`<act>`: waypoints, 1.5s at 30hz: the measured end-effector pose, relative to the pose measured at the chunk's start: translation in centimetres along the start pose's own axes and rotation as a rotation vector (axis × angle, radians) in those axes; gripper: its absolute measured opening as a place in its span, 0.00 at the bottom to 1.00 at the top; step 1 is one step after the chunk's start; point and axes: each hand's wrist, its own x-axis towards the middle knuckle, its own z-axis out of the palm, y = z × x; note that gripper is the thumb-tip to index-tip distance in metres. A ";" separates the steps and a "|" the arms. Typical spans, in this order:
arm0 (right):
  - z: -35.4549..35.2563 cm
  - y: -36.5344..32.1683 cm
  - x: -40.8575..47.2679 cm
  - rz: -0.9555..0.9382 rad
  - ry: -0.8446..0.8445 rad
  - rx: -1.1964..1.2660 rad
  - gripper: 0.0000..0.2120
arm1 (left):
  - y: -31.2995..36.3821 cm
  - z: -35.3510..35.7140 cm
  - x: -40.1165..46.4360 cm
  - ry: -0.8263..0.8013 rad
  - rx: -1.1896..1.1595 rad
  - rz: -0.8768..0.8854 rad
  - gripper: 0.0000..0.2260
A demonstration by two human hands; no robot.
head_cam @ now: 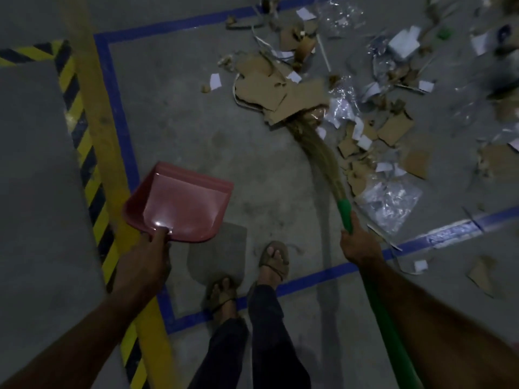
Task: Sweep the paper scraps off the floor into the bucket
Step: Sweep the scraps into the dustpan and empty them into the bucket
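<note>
Sweeping has barely got going, by the look of it: nearly all the paper scraps [365, 141] lie scattered across the upper right of the frame, mixed with torn cardboard [269, 88] and bits of clear plastic wrap [389, 203] on the grey floor [196, 122]. The right hand [358, 242], at lower right of centre, is curled round the green handle of the broom [323, 153], whose straw head reaches up into the edge of the cardboard pile near the middle of the frame. The left hand [146, 259], at lower left, grips the near rim of a red dustpan [179, 203], thumb on top; the pan is held up off the floor and shows nothing inside it. No bucket is in view, so I cannot tell where it stands. Gathering the litter into a heap, scooping it and tipping it out all seem left to do.
</note>
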 end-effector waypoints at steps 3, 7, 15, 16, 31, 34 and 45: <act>-1.2 2.1 -0.3 -0.006 0.149 0.152 0.32 | 2.6 -0.7 2.2 0.060 0.010 0.033 0.09; -1.2 4.0 -5.6 -0.078 0.205 0.335 0.31 | 4.4 -1.7 3.8 0.088 0.053 0.142 0.09; 3.5 2.8 -16.9 -0.238 -0.124 0.120 0.29 | 4.0 -3.9 2.7 0.030 0.011 0.007 0.05; 4.3 2.7 -16.5 -0.242 -0.195 0.024 0.28 | 3.6 -4.0 2.4 0.014 0.021 -0.011 0.06; -4.5 15.5 -10.1 -0.077 -0.009 0.076 0.31 | 6.1 -3.6 3.4 0.014 0.033 -0.003 0.09; -4.5 12.6 -11.5 -0.192 -0.045 0.123 0.31 | 6.1 -3.5 3.0 0.010 0.029 -0.032 0.10; 1.1 -21.0 -4.7 -0.610 -0.250 -0.225 0.28 | -2.2 -7.8 2.2 -0.044 -0.011 -0.283 0.13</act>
